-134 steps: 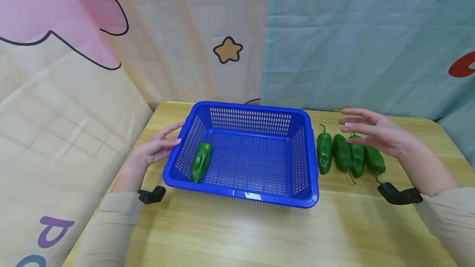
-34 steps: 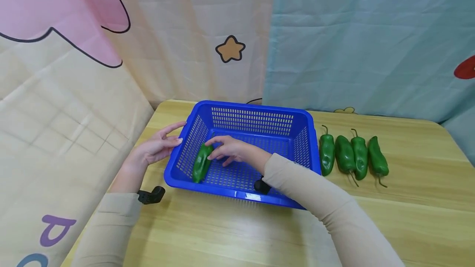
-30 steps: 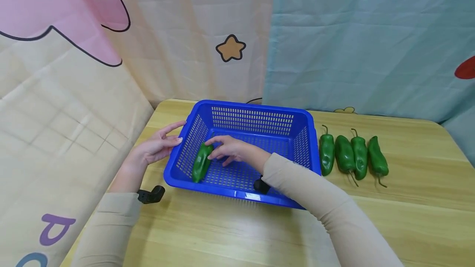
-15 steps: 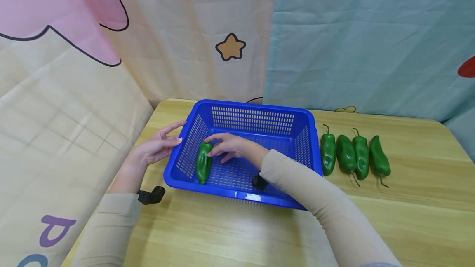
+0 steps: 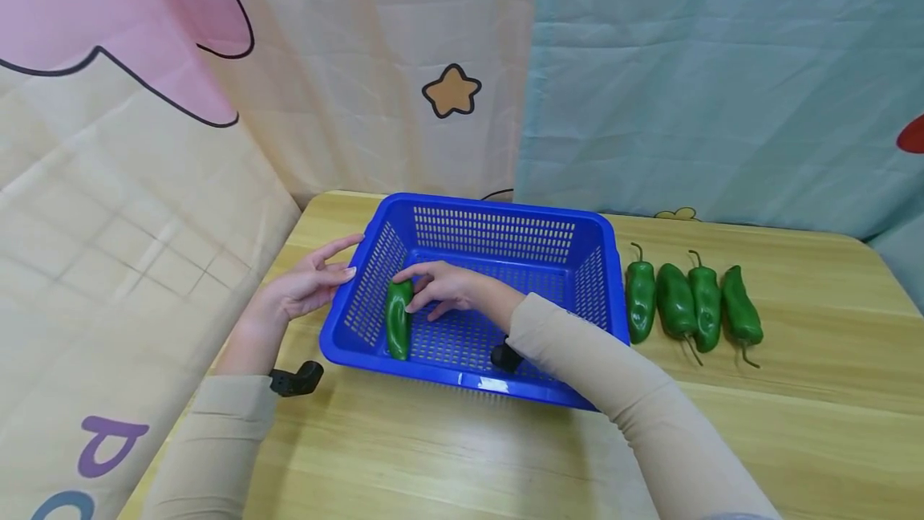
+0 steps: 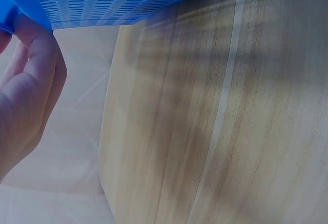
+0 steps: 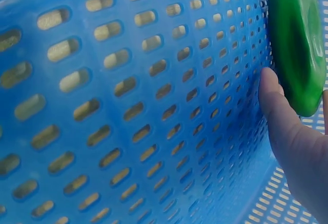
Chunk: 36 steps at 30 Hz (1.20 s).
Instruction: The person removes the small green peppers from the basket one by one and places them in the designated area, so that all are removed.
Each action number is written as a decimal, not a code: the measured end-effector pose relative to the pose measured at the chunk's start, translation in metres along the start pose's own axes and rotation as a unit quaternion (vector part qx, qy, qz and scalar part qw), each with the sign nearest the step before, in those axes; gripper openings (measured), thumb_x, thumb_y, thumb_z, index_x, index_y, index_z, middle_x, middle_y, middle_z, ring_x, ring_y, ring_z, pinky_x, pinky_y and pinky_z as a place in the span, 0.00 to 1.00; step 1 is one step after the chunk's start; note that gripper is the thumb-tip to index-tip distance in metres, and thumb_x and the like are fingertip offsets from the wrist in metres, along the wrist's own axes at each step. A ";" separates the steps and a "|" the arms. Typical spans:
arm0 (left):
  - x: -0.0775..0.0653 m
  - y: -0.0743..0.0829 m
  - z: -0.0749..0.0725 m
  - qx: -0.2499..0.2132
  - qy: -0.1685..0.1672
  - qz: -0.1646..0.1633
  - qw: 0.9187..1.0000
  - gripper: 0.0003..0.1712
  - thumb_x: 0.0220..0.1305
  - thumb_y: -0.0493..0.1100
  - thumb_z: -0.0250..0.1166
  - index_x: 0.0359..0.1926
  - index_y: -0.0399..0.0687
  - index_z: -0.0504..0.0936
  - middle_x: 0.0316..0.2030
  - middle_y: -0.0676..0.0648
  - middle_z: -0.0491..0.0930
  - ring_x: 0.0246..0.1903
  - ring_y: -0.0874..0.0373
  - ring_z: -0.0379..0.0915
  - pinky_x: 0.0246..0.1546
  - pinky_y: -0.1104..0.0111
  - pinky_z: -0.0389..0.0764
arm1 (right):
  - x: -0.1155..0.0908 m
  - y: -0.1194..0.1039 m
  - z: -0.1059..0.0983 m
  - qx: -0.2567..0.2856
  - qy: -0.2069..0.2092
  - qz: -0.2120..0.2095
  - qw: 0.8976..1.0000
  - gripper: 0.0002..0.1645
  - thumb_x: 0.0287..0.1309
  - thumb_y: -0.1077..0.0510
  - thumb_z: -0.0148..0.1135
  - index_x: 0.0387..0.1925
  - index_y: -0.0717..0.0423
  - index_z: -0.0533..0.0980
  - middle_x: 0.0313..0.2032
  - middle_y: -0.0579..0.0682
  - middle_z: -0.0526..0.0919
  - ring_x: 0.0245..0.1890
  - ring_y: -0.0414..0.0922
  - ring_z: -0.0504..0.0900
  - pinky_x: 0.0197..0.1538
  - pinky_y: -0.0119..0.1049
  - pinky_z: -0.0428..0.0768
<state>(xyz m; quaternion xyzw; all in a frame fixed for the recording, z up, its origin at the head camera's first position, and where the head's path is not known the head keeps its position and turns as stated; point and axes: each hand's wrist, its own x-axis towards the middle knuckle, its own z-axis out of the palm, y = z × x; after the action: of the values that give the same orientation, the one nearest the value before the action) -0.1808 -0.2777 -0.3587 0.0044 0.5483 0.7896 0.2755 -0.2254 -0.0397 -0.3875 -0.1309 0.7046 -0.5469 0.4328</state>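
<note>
A blue plastic basket (image 5: 472, 379) with slotted walls sits on the table. Inside, near its left wall, lies one green pepper (image 5: 397, 327), roughly lengthwise to me. My right hand (image 5: 451, 289) reaches into the basket and holds this pepper by its far end, index finger over the end and thumb at its right side. The right wrist view shows the thumb against the glossy pepper (image 7: 300, 44) above the slotted floor. My left hand (image 5: 306, 286) grips the basket's left rim. In the left wrist view, bent fingers (image 6: 38, 55) meet the blue rim; some fingers are hidden.
Several more green peppers (image 5: 676, 301) lie in a row on the wooden table (image 5: 808, 327), right of the basket. A printed curtain (image 5: 650, 87) hangs behind and along the left side. My right forearm crosses the basket's right front corner.
My right hand has come from above the pepper row into the basket. Over the last second the held pepper has turned, its near end swinging right. My left hand stays at the rim.
</note>
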 end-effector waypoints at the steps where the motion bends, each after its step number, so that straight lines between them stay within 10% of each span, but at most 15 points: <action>1: 0.000 0.000 0.000 0.002 0.001 0.000 1.000 0.36 0.67 0.25 0.47 0.70 0.48 0.46 0.42 0.41 0.79 0.39 0.52 0.80 0.39 0.64 0.82 | 0.000 0.000 0.000 0.001 0.000 0.000 1.000 0.34 0.51 0.72 0.63 0.60 0.49 0.71 0.45 0.56 0.73 0.38 0.46 0.76 0.40 0.45 0.81; 36: -0.002 0.001 0.000 -0.017 -0.008 0.002 1.000 0.35 0.68 0.26 0.45 0.70 0.49 0.45 0.43 0.42 0.79 0.38 0.52 0.81 0.40 0.63 0.82 | 0.000 0.001 0.016 0.019 -0.055 -0.158 0.986 0.30 0.53 0.77 0.57 0.58 0.62 0.70 0.50 0.57 0.69 0.40 0.50 0.80 0.41 0.43 0.82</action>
<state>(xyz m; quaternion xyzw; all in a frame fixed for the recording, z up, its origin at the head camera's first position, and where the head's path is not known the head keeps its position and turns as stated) -0.1798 -0.2785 -0.3574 0.0074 0.5326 0.7991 0.2786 -0.2132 -0.0502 -0.3889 -0.2624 0.6392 -0.6139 0.3816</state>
